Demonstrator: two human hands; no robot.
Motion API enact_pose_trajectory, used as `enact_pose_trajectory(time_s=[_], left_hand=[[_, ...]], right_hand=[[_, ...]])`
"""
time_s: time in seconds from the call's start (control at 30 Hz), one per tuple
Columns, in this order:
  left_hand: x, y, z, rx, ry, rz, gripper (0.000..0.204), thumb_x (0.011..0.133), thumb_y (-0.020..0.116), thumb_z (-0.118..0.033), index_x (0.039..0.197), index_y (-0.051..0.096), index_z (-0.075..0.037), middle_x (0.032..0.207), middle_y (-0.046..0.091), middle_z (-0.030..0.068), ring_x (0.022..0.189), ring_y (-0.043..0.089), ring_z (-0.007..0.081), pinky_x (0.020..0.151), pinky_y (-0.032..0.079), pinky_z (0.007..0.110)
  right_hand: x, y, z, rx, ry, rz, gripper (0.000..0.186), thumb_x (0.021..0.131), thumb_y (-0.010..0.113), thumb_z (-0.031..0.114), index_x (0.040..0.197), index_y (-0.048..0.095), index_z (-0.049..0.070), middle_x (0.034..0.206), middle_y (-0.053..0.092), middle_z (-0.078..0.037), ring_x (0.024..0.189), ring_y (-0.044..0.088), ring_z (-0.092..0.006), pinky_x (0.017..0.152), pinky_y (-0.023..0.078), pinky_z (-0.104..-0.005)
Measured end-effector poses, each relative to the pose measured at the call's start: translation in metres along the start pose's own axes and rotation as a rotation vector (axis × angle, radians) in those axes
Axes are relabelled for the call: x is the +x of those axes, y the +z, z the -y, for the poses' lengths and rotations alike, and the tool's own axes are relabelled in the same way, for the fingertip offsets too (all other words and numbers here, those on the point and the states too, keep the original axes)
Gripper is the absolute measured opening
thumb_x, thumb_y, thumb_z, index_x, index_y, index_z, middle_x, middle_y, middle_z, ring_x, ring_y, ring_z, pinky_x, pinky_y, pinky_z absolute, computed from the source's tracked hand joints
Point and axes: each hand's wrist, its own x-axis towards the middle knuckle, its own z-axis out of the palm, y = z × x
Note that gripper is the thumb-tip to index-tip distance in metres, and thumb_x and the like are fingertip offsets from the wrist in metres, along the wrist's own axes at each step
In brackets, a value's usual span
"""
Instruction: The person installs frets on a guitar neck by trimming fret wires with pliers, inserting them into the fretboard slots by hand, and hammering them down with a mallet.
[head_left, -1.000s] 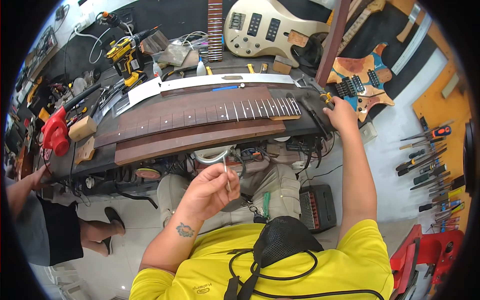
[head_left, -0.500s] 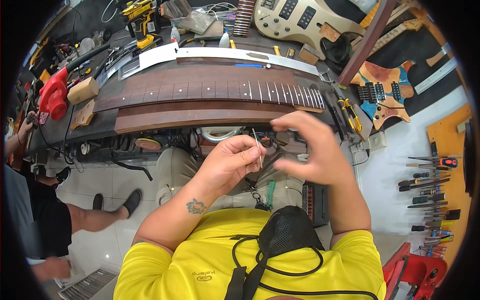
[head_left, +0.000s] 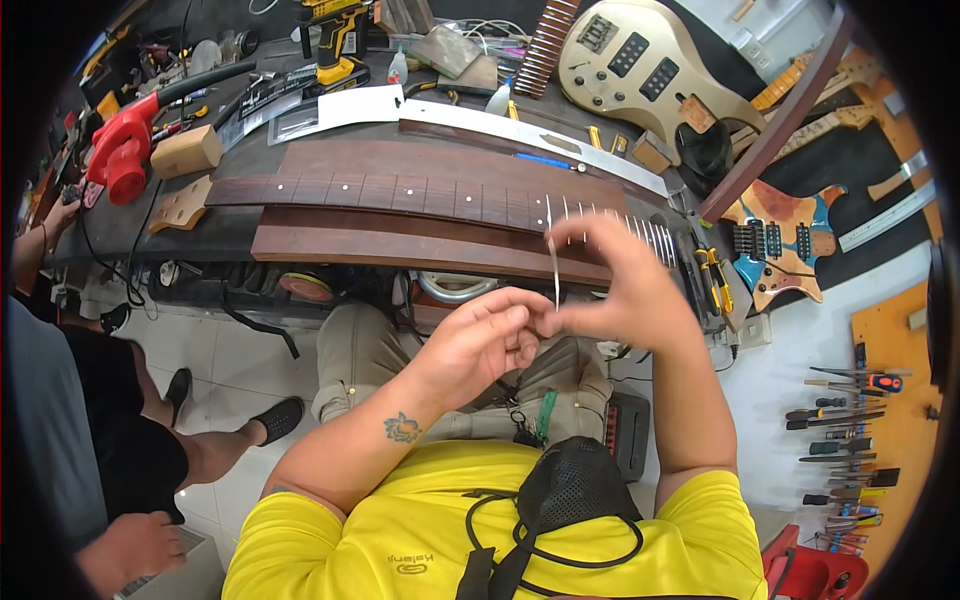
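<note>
A thin strip of fret wire (head_left: 555, 268) stands nearly upright between the curved index finger and thumb of my right hand (head_left: 625, 285), which grips it by its two ends. My left hand (head_left: 480, 340) is just to the left, palm turned inward and fingers loosely bent, its fingertips close to the wire's lower end and the right thumb. Nothing shows in the left palm. Beyond both hands lies a guitar neck (head_left: 420, 198) with a dark slotted fretboard and white dot inlays. Frets fill its right-hand slots; the slots toward the pale headstock (head_left: 180, 205) hold none.
Dark wooden boards (head_left: 350, 243) lie under the neck, with a white straightedge (head_left: 540, 140) behind. Yellow-handled pliers (head_left: 714, 280) are at right. A red blower (head_left: 122, 160), wooden block (head_left: 187, 152) and yellow drill (head_left: 338, 45) stand left. Another person (head_left: 90, 420) is at my left.
The fret wire has passed from my left fingers to my right hand, which has closed in on it. My view has shifted slightly, and the person at left has moved closer.
</note>
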Motion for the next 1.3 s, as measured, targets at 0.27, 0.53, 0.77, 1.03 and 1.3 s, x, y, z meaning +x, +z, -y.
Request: enact_pose_trajectory(time_s=[0.27, 0.53, 0.77, 1.03, 1.3], left_hand=[[-0.003, -0.040, 0.017, 0.091, -0.154, -0.057, 0.023, 0.106, 0.067, -0.019, 0.123, 0.069, -0.003, 0.110, 0.072, 0.0049, 0.095, 0.064, 0.0119, 0.088, 0.053, 0.028], [-0.002, -0.041, 0.010, 0.062, -0.141, 0.009, 0.024, 0.104, 0.067, -0.019, 0.123, 0.069, -0.003, 0.111, 0.072, 0.0058, 0.095, 0.064, 0.0127, 0.089, 0.052, 0.030], [-0.003, -0.043, 0.015, 0.040, -0.117, 0.078, 0.028, 0.104, 0.067, -0.020, 0.124, 0.068, -0.002, 0.112, 0.072, 0.0059, 0.099, 0.064, 0.0137, 0.090, 0.051, 0.030], [-0.005, -0.045, 0.013, 0.053, -0.109, 0.059, 0.028, 0.103, 0.067, -0.021, 0.124, 0.068, -0.002, 0.113, 0.072, 0.0065, 0.100, 0.065, 0.0140, 0.092, 0.051, 0.030], [-0.004, -0.033, -0.001, 0.163, -0.061, 0.069, 0.026, 0.102, 0.069, -0.019, 0.121, 0.069, -0.001, 0.109, 0.072, 0.0052, 0.096, 0.066, 0.0143, 0.090, 0.053, 0.032]], right_hand=[[0.059, 0.018, -0.065, -0.159, 0.188, 0.048, 0.078, 0.065, 0.103, 0.039, 0.130, 0.072, 0.011, 0.134, 0.069, -0.011, 0.134, 0.056, -0.0349, 0.115, 0.045, -0.0468], [0.063, 0.019, -0.060, -0.003, 0.225, 0.076, 0.077, 0.065, 0.104, 0.034, 0.130, 0.072, 0.006, 0.124, 0.073, -0.013, 0.122, 0.066, -0.0321, 0.109, 0.051, -0.0433], [0.068, 0.017, -0.050, -0.012, 0.289, 0.106, 0.075, 0.067, 0.103, 0.029, 0.131, 0.072, 0.005, 0.121, 0.076, -0.015, 0.118, 0.070, -0.0310, 0.105, 0.054, -0.0426], [0.068, 0.016, -0.047, 0.005, 0.337, 0.122, 0.075, 0.068, 0.104, 0.026, 0.132, 0.071, 0.005, 0.122, 0.074, -0.011, 0.119, 0.068, -0.0261, 0.108, 0.052, -0.0402], [0.069, 0.017, -0.047, 0.008, 0.362, 0.127, 0.075, 0.068, 0.104, 0.024, 0.133, 0.070, 0.005, 0.122, 0.073, -0.009, 0.117, 0.066, -0.0226, 0.108, 0.051, -0.0391]])
